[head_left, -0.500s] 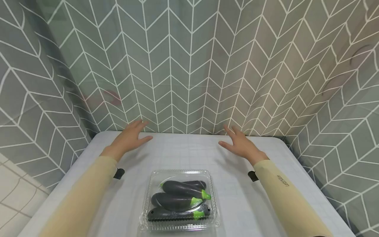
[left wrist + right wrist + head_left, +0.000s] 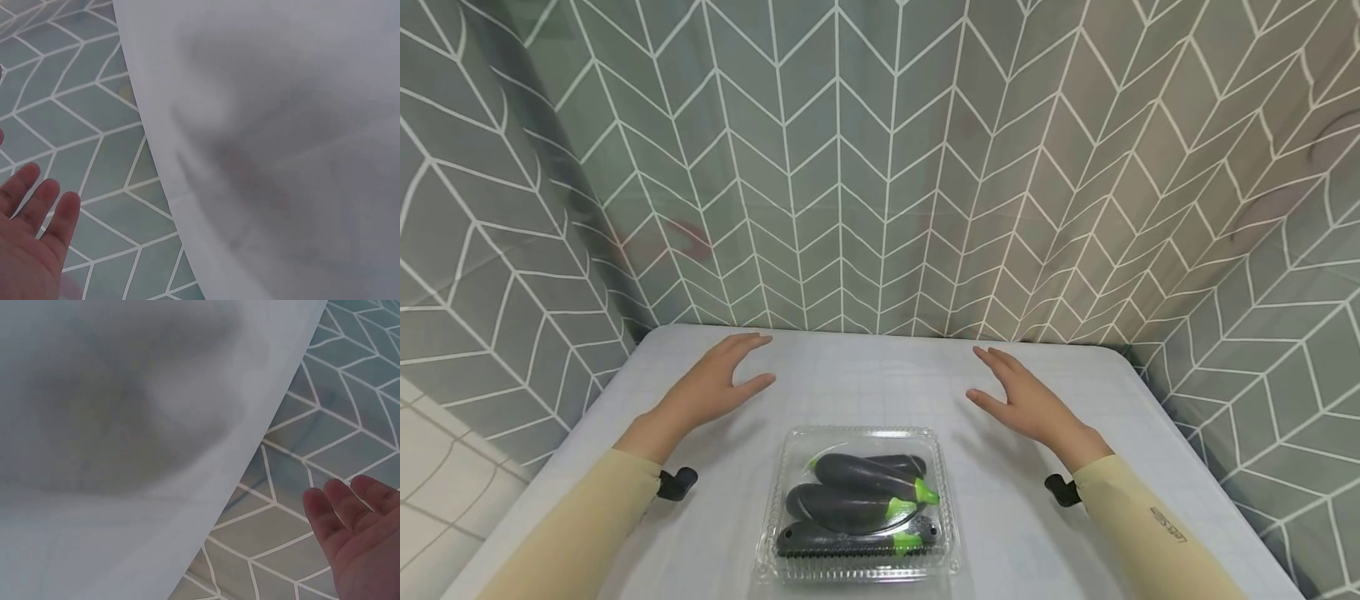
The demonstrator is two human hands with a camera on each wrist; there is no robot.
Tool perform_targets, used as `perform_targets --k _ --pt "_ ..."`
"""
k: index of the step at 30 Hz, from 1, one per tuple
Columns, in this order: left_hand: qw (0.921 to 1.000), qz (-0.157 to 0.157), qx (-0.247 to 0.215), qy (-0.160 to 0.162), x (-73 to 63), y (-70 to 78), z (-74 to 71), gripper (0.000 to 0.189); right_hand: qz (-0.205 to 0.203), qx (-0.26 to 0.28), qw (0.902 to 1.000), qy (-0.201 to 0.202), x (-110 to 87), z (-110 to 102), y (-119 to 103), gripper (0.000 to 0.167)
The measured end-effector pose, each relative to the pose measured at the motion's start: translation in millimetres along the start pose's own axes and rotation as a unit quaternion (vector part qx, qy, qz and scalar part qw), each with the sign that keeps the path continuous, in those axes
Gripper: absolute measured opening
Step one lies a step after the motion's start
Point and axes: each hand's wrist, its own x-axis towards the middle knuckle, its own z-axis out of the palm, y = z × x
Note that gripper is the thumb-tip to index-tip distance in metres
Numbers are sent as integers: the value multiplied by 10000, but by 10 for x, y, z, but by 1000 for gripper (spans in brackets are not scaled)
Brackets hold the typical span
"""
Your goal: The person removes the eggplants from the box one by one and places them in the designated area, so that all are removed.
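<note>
A clear plastic clamshell box (image 2: 859,573) stands near the front of the white-covered table, its lid down. Several dark eggplants (image 2: 842,507) with green stem ends lie inside it. My left hand (image 2: 707,387) hovers above the table beyond the box on the left, fingers extended and thumb spread. On the other side, my right hand (image 2: 1030,402) is held in much the same way, also holding nothing. Each wrist view shows only spread fingers, the left hand (image 2: 34,240) and the right hand (image 2: 362,531), with the tablecloth and curtain behind.
A grey-green curtain (image 2: 880,167) with white chevron lines hangs along the table's back edge and both sides. The white tablecloth (image 2: 865,375) covers the tabletop. White floor tiles (image 2: 437,483) show at the lower left.
Both hands have drawn back from the far edge toward me and a little outward. The box of eggplants has stayed where it was on the table.
</note>
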Motion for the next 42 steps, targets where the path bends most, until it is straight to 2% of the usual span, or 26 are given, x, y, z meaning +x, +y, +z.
perform_targets --k 9,15,19,28,36,42 --pt "9983 -124 -564 53 -318 127 72 67 -101 492 9986 138 -284 53 -153 75" --pt "9975 -154 -693 65 -492 228 88 63 8 845 9963 180 -470 96 -273 69" --pt "9962 -182 -851 96 -613 281 109 60 -129 934 9953 239 -582 130 -344 67" --pt "9928 -50 -1164 290 -856 410 163 56 -491 1223 9905 404 -775 238 -483 65" --pt "9874 10 -1569 206 -1049 543 191 55 -825 1495 9839 518 -974 296 -602 65" --pt "9826 137 -1846 168 -1161 632 206 55 -793 1689 9812 502 -1107 298 -694 66"
